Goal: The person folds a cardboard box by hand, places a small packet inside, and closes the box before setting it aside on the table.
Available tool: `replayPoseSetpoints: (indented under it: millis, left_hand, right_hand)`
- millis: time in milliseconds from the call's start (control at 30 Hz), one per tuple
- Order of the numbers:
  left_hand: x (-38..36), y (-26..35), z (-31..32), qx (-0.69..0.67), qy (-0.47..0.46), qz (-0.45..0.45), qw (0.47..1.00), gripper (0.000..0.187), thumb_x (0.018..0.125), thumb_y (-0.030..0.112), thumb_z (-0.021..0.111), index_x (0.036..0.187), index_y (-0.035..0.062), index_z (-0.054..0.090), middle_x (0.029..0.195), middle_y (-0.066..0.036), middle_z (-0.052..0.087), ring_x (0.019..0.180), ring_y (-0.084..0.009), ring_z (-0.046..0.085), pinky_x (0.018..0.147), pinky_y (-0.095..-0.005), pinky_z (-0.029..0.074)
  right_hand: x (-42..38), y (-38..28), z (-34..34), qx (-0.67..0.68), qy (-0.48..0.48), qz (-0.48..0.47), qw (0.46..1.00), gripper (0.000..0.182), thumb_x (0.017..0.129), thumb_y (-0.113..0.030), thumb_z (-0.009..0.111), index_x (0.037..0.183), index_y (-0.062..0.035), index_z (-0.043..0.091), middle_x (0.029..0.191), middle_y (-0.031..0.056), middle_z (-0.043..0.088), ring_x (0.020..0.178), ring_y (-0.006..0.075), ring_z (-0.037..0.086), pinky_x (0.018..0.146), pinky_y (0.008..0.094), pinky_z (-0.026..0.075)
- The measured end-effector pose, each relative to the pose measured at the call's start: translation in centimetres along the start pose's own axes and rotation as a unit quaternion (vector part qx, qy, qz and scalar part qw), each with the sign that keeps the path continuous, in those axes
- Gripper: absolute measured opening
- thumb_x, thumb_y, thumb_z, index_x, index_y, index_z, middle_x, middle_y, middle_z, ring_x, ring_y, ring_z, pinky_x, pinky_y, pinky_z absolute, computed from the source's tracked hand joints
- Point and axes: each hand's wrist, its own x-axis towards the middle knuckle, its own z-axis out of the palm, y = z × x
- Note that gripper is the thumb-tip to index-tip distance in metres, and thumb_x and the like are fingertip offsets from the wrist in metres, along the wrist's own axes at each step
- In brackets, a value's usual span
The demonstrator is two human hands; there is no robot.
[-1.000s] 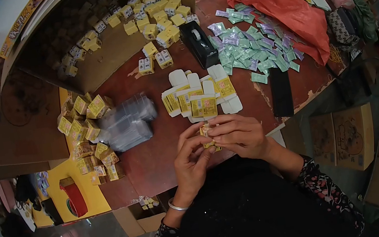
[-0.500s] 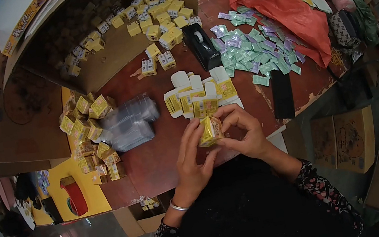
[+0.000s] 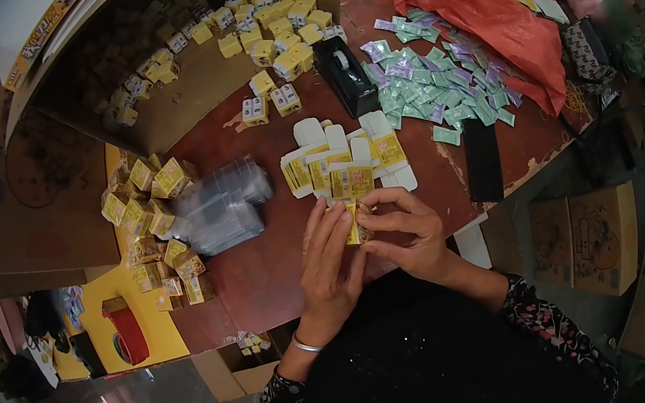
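Left hand point(image 3: 328, 266) and right hand point(image 3: 416, 230) hold a yellow box point(image 3: 356, 228).

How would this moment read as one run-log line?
left hand: holding yellow box | right hand: holding same box | just beyond: flattened cartons | farther: black tape dispenser, sachet pile beside it

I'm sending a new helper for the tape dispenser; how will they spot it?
On the red table, find the heap of green and purple sachets. Along its left edge, beside yellow boxes, sits the black tape dispenser. Its pale roll sets it apart from the flat black slab nearby.
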Motion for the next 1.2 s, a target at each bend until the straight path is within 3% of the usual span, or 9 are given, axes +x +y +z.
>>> replayPoseSetpoints:
  millis: [100, 200, 300, 567, 800, 900, 1000, 1100, 1200]
  left_hand:
    - [0.2, 0.4, -0.1, -0.028, -0.01, -0.033, 0.999, 0.054, 0.086, -0.005, 0.074, 0.137, 0.0006, 0.058, 0.15, -0.019, 0.05, 0.141, -0.0392, 0.048, 0.112, -0.0486, 0.046]
    - [-0.2, 0.5, 0.6, -0.248, 0.023, -0.151, 0.957, 0.058, 0.085, -0.006, 0.073, 0.14, 0.0007, 0.056, 0.158, -0.02, 0.037, 0.14, -0.0367, 0.048, 0.114, -0.0471, 0.044]
    - [0.0, 0.4, 0.7, -0.342, 0.043, -0.139, 0.928, 0.051, 0.091, -0.004, 0.071, 0.139, 0.0014, 0.056, 0.161, -0.019, 0.028, 0.139, -0.0315, 0.049, 0.111, -0.0435, 0.047]
    - [0.5, 1.3, 1.5, -0.289, 0.122, -0.127, 0.941, 0.024, 0.098, -0.001, 0.065, 0.121, -0.0008, 0.067, 0.158, -0.02, 0.033, 0.135, -0.0289, 0.053, 0.104, -0.0358, 0.054]
    - [0.5, 0.9, 1.7, -0.285, 0.115, -0.142, 0.941, 0.022, 0.1, 0.002, 0.063, 0.122, -0.0002, 0.068, 0.16, -0.018, 0.032, 0.131, -0.0253, 0.056, 0.101, -0.0328, 0.054]
    - [0.8, 1.3, 1.2, -0.315, 0.114, -0.225, 0.915, 0.025, 0.101, 0.006, 0.062, 0.125, 0.0007, 0.068, 0.159, -0.016, 0.037, 0.13, -0.0221, 0.057, 0.097, -0.0306, 0.054]
    - [0.7, -1.7, -1.0, -0.262, 0.161, -0.199, 0.93, 0.028, 0.101, 0.01, 0.064, 0.127, 0.0017, 0.066, 0.154, -0.016, 0.045, 0.132, -0.0217, 0.054, 0.098, -0.0318, 0.052]
    - [3.4, -3.4, -7.9, -0.029, 0.279, -0.12, 0.952, 0.028, 0.1, 0.013, 0.065, 0.126, 0.0025, 0.066, 0.146, -0.017, 0.053, 0.136, -0.0302, 0.05, 0.107, -0.0409, 0.047]
    - [5.8, -7.3, -16.5, 0.255, 0.273, -0.104, 0.922, 0.034, 0.1, 0.019, 0.066, 0.13, 0.0024, 0.063, 0.149, -0.021, 0.049, 0.138, -0.037, 0.048, 0.113, -0.0448, 0.04]
  right_hand:
    - [0.0, -0.3, 0.3, 0.007, 0.018, 0.009, 1.0, 0.045, 0.078, 0.0, 0.084, 0.121, -0.0044, 0.073, 0.125, 0.0139, 0.062, 0.11, 0.0255, 0.067, 0.091, 0.0348, 0.058]
    - [0.1, -0.7, 0.4, -0.065, 0.037, -0.009, 0.997, 0.044, 0.075, -0.001, 0.086, 0.116, -0.0029, 0.071, 0.126, 0.0166, 0.062, 0.116, 0.0289, 0.064, 0.095, 0.0367, 0.056]
    - [0.7, -0.4, 0.9, -0.141, 0.064, -0.069, 0.986, 0.043, 0.073, 0.0, 0.087, 0.112, -0.0038, 0.07, 0.124, 0.0172, 0.063, 0.113, 0.0325, 0.065, 0.093, 0.0384, 0.056]
    - [1.2, 0.2, 1.7, -0.185, 0.092, -0.173, 0.963, 0.045, 0.071, 0.0, 0.086, 0.113, -0.0081, 0.072, 0.123, 0.0114, 0.065, 0.108, 0.0315, 0.066, 0.089, 0.0405, 0.057]
    - [1.1, 0.8, 1.7, -0.187, 0.096, -0.176, 0.962, 0.046, 0.071, -0.001, 0.086, 0.114, -0.0072, 0.071, 0.125, 0.0124, 0.065, 0.108, 0.0314, 0.066, 0.09, 0.0413, 0.056]
    - [1.7, 0.7, 1.6, -0.195, 0.072, -0.155, 0.966, 0.048, 0.072, -0.003, 0.086, 0.118, -0.0061, 0.07, 0.127, 0.0134, 0.064, 0.111, 0.0326, 0.065, 0.093, 0.0427, 0.056]
    - [2.9, -0.1, 1.4, -0.183, -0.015, -0.148, 0.972, 0.052, 0.072, -0.006, 0.087, 0.121, -0.0052, 0.069, 0.129, 0.0146, 0.063, 0.115, 0.0342, 0.064, 0.095, 0.0443, 0.055]
    - [2.9, 0.0, -0.1, -0.179, 0.012, -0.114, 0.977, 0.049, 0.075, -0.006, 0.085, 0.121, -0.003, 0.069, 0.13, 0.016, 0.063, 0.117, 0.0341, 0.064, 0.095, 0.0425, 0.055]
    - [3.1, 1.4, -1.9, -0.228, 0.034, -0.042, 0.972, 0.037, 0.081, -0.001, 0.077, 0.117, -0.0018, 0.07, 0.119, 0.0144, 0.068, 0.108, 0.0323, 0.067, 0.09, 0.04, 0.056]
